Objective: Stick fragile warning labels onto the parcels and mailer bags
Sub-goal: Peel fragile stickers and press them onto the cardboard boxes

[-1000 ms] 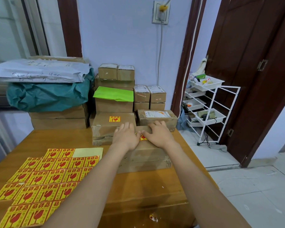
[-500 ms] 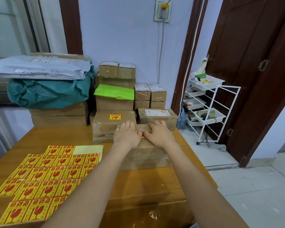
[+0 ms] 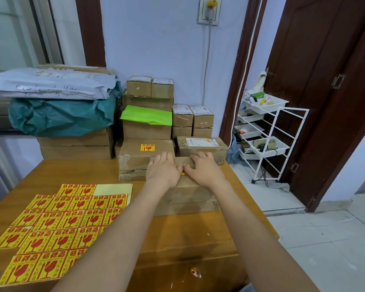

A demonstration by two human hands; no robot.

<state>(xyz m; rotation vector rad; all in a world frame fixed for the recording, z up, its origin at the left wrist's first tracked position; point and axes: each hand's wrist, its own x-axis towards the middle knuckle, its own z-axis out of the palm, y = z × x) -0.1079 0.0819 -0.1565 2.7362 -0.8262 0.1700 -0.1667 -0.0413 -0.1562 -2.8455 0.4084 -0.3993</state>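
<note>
A long brown cardboard parcel (image 3: 185, 197) lies on the wooden table in front of me. My left hand (image 3: 163, 170) and my right hand (image 3: 203, 168) lie flat on its top, side by side. Between them shows a strip of a yellow and red fragile label (image 3: 182, 167), mostly hidden under my fingers. Sheets of the same yellow labels (image 3: 57, 226) cover the table's left part. Behind my hands sits a parcel (image 3: 135, 159) with a fragile label (image 3: 147, 147) stuck on top.
More boxes (image 3: 150, 131) are stacked against the blue wall, with a green mailer (image 3: 148, 116), a teal bag (image 3: 59, 116) and grey mailer bags (image 3: 51, 83) on the left. A white wire rack (image 3: 268, 131) stands right of the table (image 3: 198, 239), by a dark door.
My two hands have stayed pressed on the label on the long parcel, shifting only slightly. The view has moved a little.
</note>
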